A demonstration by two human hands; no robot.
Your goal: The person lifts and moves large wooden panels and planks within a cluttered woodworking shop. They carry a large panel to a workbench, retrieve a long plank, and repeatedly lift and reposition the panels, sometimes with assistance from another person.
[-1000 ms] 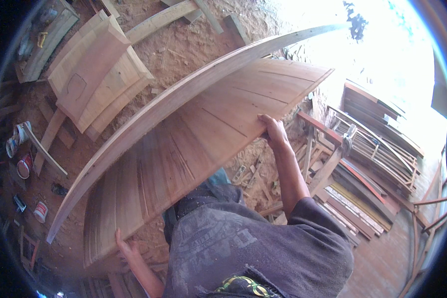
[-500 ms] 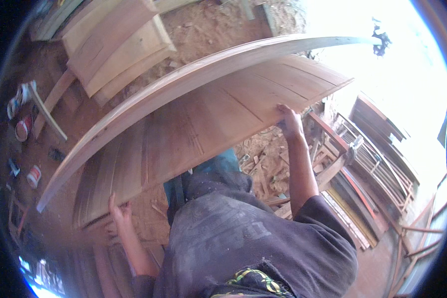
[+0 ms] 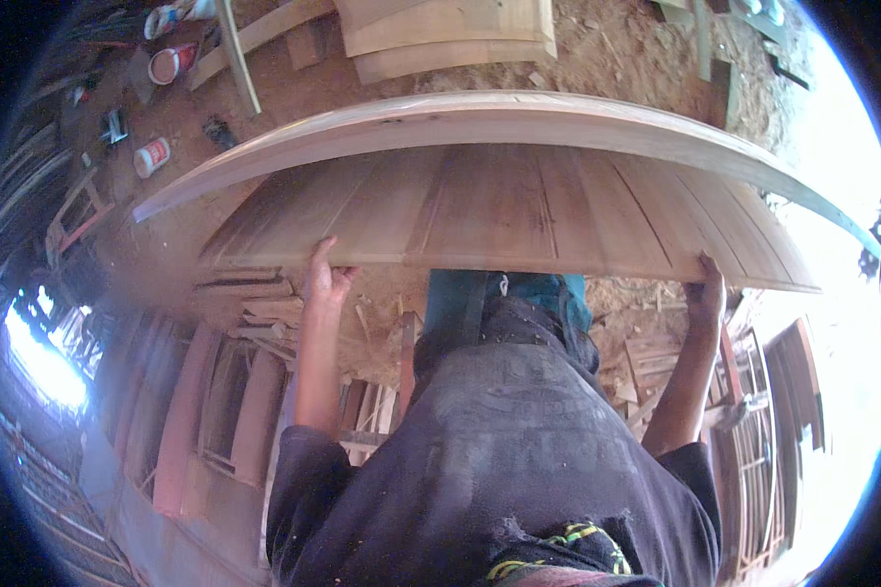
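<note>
We held the wide, brown, plank-striped, dark-grooved wooden panel (image 3: 499, 210) in front of us, gritty reddish dirt floor (image 3: 617, 61) beyond; left hand (image 3: 327, 282) and right hand (image 3: 708, 286) had grips closed on its near edge.

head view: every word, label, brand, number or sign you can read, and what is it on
None can be read clearly.
Dark, faded cloth shirt: pale print across the front, too worn and blurred to read.
Small white-and-red round tub: markings on its side, too small to read.
Large brown planked wooden panel, gripped by the bare left hand and bare right hand: no lettering visible.
</note>
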